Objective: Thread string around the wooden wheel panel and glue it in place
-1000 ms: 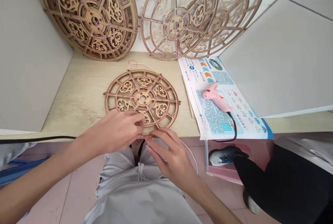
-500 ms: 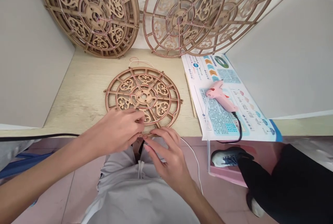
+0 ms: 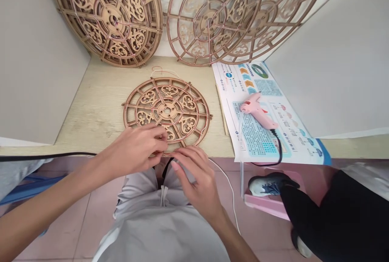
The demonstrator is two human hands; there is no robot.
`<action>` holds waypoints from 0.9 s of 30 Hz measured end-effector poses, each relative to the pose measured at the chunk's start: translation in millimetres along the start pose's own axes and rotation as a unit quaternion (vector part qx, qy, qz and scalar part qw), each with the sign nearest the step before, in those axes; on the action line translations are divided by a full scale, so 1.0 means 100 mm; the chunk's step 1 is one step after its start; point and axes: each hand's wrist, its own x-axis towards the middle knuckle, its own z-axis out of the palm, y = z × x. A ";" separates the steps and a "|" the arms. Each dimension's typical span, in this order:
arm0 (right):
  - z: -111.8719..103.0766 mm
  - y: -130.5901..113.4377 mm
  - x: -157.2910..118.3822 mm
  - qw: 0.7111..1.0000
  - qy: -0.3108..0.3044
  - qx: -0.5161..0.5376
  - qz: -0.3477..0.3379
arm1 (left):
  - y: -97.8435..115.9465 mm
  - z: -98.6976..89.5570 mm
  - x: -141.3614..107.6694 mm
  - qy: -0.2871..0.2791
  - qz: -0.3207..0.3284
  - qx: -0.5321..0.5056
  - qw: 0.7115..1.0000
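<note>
A round brown openwork disc [image 3: 168, 110] with scroll-shaped inserts and spokes lies flat on the table. Thin reddish wire runs along its rings. My left hand [image 3: 141, 146] reaches over the disc's near rim, thumb and fingers pinched together on a thin reddish wire [image 3: 168, 154]. Beside it my right hand [image 3: 197, 177] has its fingers stretched out at the rim, fingertips by the wire and the thumb apart below them. My hands cover part of the near rim. Loose wire [image 3: 165, 71] curls behind the disc.
Stacked similar discs [image 3: 112, 18] lean at the back left, more discs [image 3: 209, 20] at the back right. A pink glue gun [image 3: 259, 114] lies on a printed sheet [image 3: 281, 91], beside a thin stick [image 3: 221, 110]. A white cord [image 3: 232, 193] hangs below. Another person's leg [image 3: 322, 209] is at right.
My right hand's index finger and thumb have shifted slightly up and away from the left fingertips. The left hand stays pinched at the rim. The view has shifted a little.
</note>
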 end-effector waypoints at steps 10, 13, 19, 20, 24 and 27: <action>-0.04 0.03 0.01 0.998 -0.031 -0.047 -0.039 | -0.02 0.02 0.02 0.010 0.007 0.003 1.000; -0.12 0.12 0.08 0.996 -0.056 -0.029 -0.058 | 0.01 0.05 0.01 0.028 -0.004 0.010 1.000; -0.32 0.32 0.55 0.948 -0.266 -0.068 -0.159 | 0.03 0.07 -0.01 0.026 -0.016 0.021 0.999; -0.33 0.33 0.63 0.933 -0.297 -0.091 -0.184 | 0.03 0.07 -0.01 0.030 -0.016 0.022 0.999; -0.30 0.33 0.89 0.873 -0.407 -0.130 -0.237 | 0.03 0.10 -0.03 0.036 -0.017 0.027 0.999; -0.25 0.30 0.96 0.846 -0.452 -0.142 -0.244 | 0.03 0.11 -0.03 0.034 -0.017 0.023 0.999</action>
